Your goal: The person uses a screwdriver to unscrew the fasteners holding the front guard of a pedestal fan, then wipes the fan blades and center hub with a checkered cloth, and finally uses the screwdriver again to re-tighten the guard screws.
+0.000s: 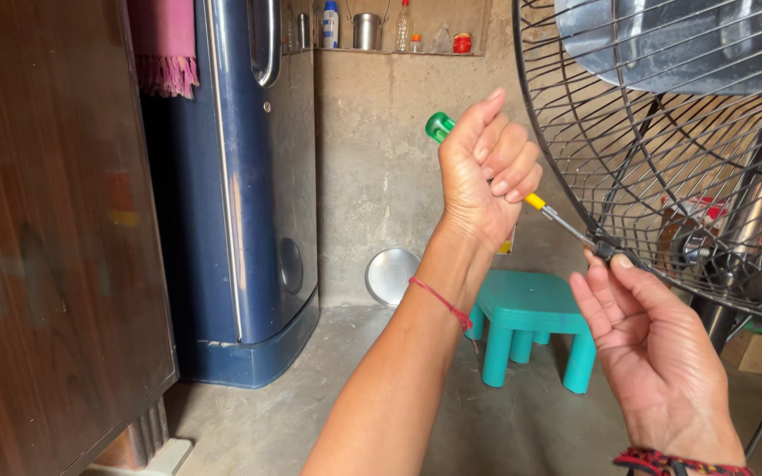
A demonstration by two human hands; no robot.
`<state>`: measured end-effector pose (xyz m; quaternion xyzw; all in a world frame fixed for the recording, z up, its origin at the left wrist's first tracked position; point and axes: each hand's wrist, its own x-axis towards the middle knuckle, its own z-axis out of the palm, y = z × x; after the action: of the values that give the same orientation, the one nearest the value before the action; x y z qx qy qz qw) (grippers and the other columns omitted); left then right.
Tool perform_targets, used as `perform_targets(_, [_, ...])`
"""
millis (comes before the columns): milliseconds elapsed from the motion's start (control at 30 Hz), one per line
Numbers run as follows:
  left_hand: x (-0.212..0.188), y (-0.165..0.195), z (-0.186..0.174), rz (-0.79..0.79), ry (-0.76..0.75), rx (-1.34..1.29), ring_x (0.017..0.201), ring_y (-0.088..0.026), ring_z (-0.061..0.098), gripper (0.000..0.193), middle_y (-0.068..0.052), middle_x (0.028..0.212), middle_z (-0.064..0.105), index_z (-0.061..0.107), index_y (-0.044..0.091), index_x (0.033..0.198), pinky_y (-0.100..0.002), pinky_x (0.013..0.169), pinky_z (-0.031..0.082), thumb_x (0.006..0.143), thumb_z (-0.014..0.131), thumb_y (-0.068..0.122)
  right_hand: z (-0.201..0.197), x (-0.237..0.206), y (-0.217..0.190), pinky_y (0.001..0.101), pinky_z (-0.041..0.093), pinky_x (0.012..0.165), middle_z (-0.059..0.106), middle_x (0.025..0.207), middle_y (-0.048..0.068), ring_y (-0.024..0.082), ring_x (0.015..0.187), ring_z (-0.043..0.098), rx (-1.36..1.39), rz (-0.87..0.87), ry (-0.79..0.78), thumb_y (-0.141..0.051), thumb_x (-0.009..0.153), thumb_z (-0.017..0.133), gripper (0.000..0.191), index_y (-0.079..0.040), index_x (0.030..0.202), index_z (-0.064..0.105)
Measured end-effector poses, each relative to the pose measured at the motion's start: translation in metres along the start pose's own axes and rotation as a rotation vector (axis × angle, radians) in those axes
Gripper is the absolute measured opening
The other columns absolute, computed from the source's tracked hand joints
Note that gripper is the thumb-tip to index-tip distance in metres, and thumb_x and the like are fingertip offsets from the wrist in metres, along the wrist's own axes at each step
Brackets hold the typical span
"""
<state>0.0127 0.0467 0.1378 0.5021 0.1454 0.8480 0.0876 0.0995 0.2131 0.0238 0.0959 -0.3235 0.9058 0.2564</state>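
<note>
Screwdriver (522,196): green handle, yellow collar, thin metal shaft. Angled down to the right, tip at clip (604,248) on fan guard (663,176) rim. Guard: dark wire mesh, round, upright, w/ grey blade behind. Clip small, dark, on lower-left rim.
</note>
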Motion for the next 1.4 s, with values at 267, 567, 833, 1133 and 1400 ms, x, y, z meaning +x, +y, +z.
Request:
perform_targets(267, [-0.011, -0.004, 0.002, 0.128, 0.400, -0.024, 0.039, -0.012, 0.025, 0.049, 0.006, 0.048, 0.027, 0.027, 0.023, 0.059, -0.032, 0.038, 0.020, 0.094, 0.061, 0.031, 0.008, -0.016, 0.004, 0.0402, 0.054, 0.096, 0.073, 0.116, 0.015, 0.022, 0.107, 0.074, -0.100, 0.084, -0.077, -0.006, 0.095, 0.063, 0.018, 0.001, 0.113, 0.064])
perform_targets(567, [-0.020, 0.023, 0.011, 0.125, 0.609, 0.248, 0.040, -0.013, 0.029, 0.047, 0.003, 0.049, 0.029, 0.029, 0.021, 0.060, -0.034, 0.039, 0.025, 0.086, 0.068, 0.030, 0.046, -0.049, 0.030, 0.0327, 0.058, 0.086, 0.076, 0.110, 0.019, 0.023, 0.098, 0.073, -0.715, -0.353, -0.185, -0.012, 0.097, 0.065, 0.028, 0.004, 0.119, 0.070])
perform_targets(833, [-0.035, 0.006, 0.017, -0.140, 0.586, 0.291, 0.038, -0.013, 0.031, 0.042, 0.004, 0.048, 0.032, 0.036, 0.021, 0.062, -0.033, 0.038, 0.028, 0.080, 0.073, 0.030, 0.067, -0.072, 0.048, 0.0329, 0.051, 0.072, 0.068, 0.094, 0.014, 0.019, 0.085, 0.066, -1.211, -1.074, -0.258, -0.012, 0.101, 0.061, 0.027, 0.002, 0.125, 0.063])
perform_targets(1133, [-0.066, -0.007, 0.039, 0.023, 0.634, 0.519, 0.058, -0.009, 0.051, 0.048, 0.000, 0.074, 0.056, 0.050, 0.010, 0.100, -0.029, 0.052, 0.047, 0.093, 0.060, 0.056, 0.069, -0.080, 0.046, 0.0330, 0.044, 0.053, 0.064, 0.066, 0.008, 0.011, 0.059, 0.053, -1.194, -0.616, -0.233, -0.024, 0.106, 0.056, 0.028, 0.001, 0.101, 0.068])
perform_targets(1400, [-0.086, 0.000, 0.020, 0.097, 0.692, 0.314, 0.053, -0.015, 0.043, 0.037, -0.004, 0.069, 0.049, 0.049, 0.008, 0.098, -0.034, 0.049, 0.043, 0.106, 0.044, 0.044, 0.080, -0.095, 0.053, 0.0502, 0.049, 0.062, 0.069, 0.077, 0.023, 0.042, 0.071, 0.067, -1.426, -0.724, -0.210, -0.026, 0.102, 0.059, 0.025, -0.006, 0.100, 0.074])
